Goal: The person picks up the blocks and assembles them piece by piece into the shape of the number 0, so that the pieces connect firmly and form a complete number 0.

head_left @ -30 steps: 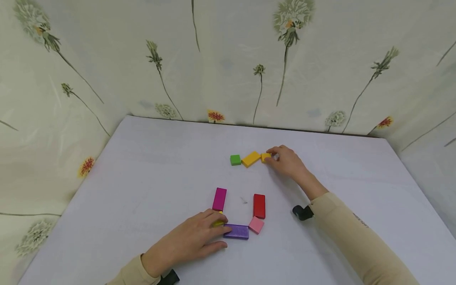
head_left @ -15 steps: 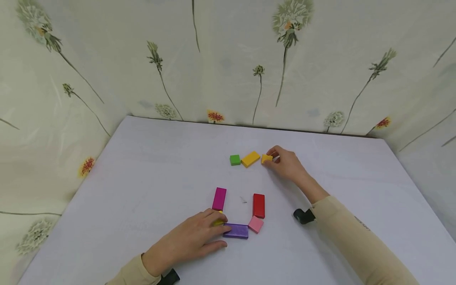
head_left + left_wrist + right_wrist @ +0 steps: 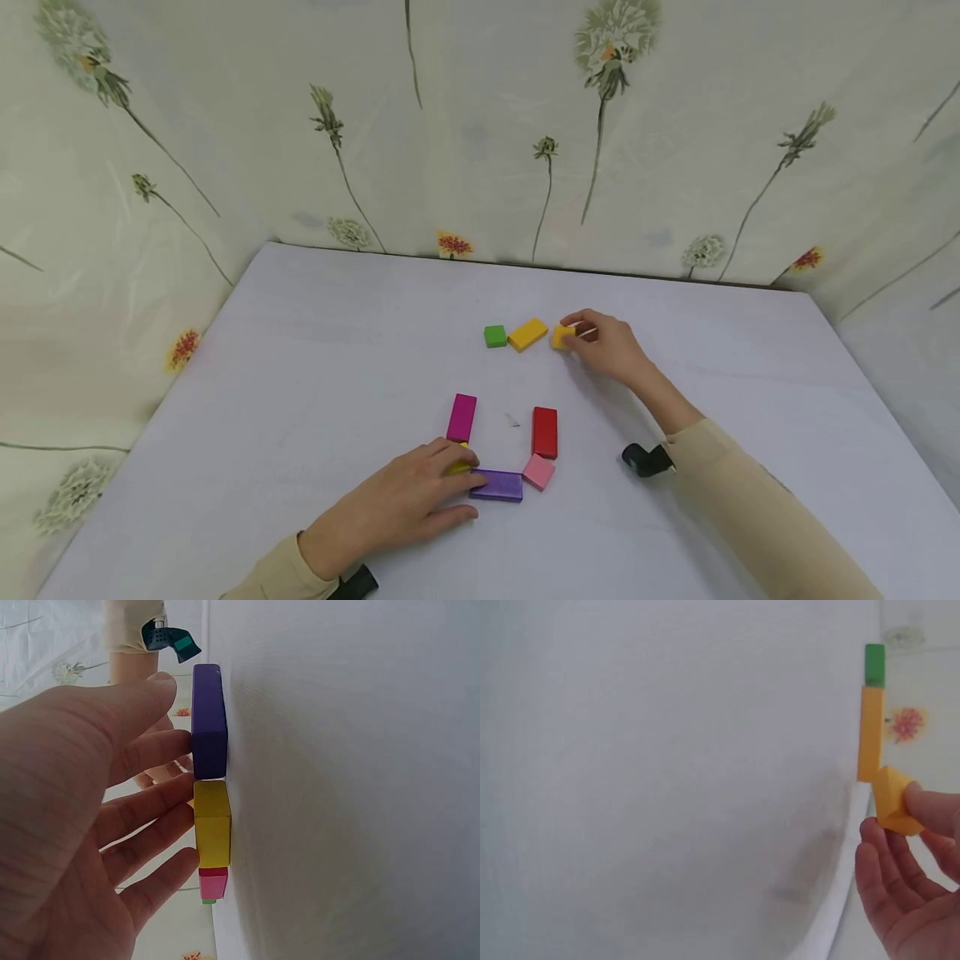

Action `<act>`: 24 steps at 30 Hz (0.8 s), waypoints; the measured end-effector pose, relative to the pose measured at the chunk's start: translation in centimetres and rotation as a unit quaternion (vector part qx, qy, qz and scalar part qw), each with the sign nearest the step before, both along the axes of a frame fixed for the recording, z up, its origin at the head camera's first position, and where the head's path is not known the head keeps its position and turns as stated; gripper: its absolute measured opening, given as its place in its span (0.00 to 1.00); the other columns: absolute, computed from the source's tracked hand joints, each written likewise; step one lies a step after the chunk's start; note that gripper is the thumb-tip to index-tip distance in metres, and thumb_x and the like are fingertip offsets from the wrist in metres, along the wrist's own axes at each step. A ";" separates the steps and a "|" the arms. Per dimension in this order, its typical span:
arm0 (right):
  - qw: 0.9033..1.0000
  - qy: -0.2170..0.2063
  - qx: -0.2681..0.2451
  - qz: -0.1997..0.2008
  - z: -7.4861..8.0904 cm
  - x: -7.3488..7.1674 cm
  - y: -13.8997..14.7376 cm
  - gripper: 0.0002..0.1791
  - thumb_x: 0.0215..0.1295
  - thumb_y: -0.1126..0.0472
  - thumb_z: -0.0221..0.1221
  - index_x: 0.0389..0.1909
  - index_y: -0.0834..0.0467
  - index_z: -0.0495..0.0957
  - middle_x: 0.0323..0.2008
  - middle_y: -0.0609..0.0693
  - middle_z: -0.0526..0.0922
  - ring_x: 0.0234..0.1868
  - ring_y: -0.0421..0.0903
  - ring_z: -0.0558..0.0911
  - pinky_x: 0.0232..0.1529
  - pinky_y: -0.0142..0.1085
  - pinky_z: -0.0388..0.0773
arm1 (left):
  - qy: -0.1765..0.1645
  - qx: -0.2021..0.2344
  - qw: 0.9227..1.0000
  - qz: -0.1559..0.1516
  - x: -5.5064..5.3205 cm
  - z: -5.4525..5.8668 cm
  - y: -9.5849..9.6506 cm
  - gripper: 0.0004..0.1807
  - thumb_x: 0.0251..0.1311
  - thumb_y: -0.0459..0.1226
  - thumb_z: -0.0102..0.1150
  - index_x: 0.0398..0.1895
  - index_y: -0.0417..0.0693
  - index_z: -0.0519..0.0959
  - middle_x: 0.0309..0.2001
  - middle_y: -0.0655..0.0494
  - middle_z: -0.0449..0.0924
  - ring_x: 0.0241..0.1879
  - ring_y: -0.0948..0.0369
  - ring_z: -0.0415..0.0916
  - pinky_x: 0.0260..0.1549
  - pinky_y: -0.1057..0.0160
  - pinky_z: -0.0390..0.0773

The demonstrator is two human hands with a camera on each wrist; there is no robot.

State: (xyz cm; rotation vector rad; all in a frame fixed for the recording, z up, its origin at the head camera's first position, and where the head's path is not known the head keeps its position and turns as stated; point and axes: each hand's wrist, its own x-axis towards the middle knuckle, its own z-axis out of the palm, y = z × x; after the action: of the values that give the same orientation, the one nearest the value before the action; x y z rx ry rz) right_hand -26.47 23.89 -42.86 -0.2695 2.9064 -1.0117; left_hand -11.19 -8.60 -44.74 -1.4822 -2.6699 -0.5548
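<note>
My right hand (image 3: 609,348) pinches a small yellow-orange block (image 3: 894,801) between thumb and fingers. In the right wrist view that block is tilted and seems slightly raised off the table. Just left of it lies a longer yellow-orange block (image 3: 528,335), whose other end is at a green block (image 3: 495,336). Nearer the front, my left hand (image 3: 397,504) rests its fingertips on a purple block (image 3: 497,485) and a yellow block (image 3: 213,823). Its fingers are extended, and in the head view they cover most of the yellow one.
A magenta block (image 3: 462,417) lies beyond the yellow one. At the purple block's right end sits a pink block (image 3: 538,472), with a red block (image 3: 545,432) behind it. The white table (image 3: 337,350) ends at a flower-patterned curtain (image 3: 480,125).
My right hand has drawn the small yellow-orange block slightly to the right, leaving a gap beside the longer one, and the block has turned. The left hand stays in place.
</note>
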 end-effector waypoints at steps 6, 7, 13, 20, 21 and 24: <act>1.000 0.009 -0.018 0.001 0.7 0.6 0.1 0.18 0.67 0.58 0.62 0.54 0.60 0.77 0.47 0.59 0.82 0.48 0.56 0.81 0.46 0.47 0.79 | 0.004 -0.004 1.000 -0.003 0.0 0.1 0.0 0.20 0.66 0.51 0.58 0.55 0.54 0.81 0.54 0.58 0.74 0.56 0.63 0.68 0.55 0.64 0.72; 1.000 0.007 -0.021 0.001 0.8 0.7 0.1 0.17 0.67 0.58 0.62 0.54 0.60 0.77 0.48 0.59 0.82 0.48 0.56 0.81 0.46 0.46 0.79 | 0.004 -0.005 1.000 -0.003 0.0 0.1 0.0 0.20 0.66 0.52 0.58 0.55 0.54 0.81 0.54 0.58 0.74 0.56 0.63 0.68 0.55 0.64 0.72; 0.999 -0.006 -0.035 0.006 0.9 1.4 -0.1 0.15 0.66 0.56 0.63 0.52 0.56 0.79 0.47 0.53 0.83 0.48 0.52 0.81 0.44 0.43 0.79 | -0.003 -0.006 1.000 -0.003 0.0 0.0 0.0 0.20 0.67 0.52 0.57 0.55 0.54 0.81 0.54 0.58 0.74 0.56 0.63 0.68 0.56 0.64 0.71; 0.998 -0.016 -0.054 0.039 1.0 2.1 -0.6 0.17 0.67 0.57 0.63 0.54 0.58 0.80 0.45 0.51 0.84 0.46 0.50 0.80 0.44 0.41 0.78 | -0.008 -0.009 1.000 -0.002 -0.1 0.0 0.0 0.20 0.67 0.52 0.57 0.56 0.54 0.81 0.54 0.58 0.74 0.57 0.63 0.68 0.55 0.64 0.72; 0.997 -0.018 -0.056 0.043 1.0 2.3 -0.7 0.18 0.67 0.56 0.63 0.54 0.58 0.80 0.45 0.51 0.84 0.46 0.50 0.80 0.43 0.41 0.78 | -0.008 -0.009 1.000 -0.002 -0.1 0.1 0.0 0.20 0.67 0.52 0.57 0.56 0.54 0.81 0.54 0.58 0.74 0.57 0.63 0.68 0.55 0.64 0.72; 0.997 -0.020 -0.059 0.056 0.9 2.5 -0.9 0.18 0.66 0.56 0.63 0.54 0.59 0.80 0.43 0.50 0.84 0.45 0.50 0.80 0.43 0.39 0.78 | -0.010 -0.010 1.000 -0.001 -0.1 0.1 0.0 0.20 0.67 0.52 0.57 0.56 0.54 0.81 0.55 0.58 0.74 0.57 0.63 0.68 0.55 0.64 0.72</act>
State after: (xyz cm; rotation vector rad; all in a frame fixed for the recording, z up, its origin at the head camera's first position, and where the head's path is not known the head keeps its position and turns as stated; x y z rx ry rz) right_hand -23.96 22.94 -41.93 -0.4077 2.7662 -1.1578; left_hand -11.27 -8.59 -44.63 -1.4929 -2.6975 -0.5473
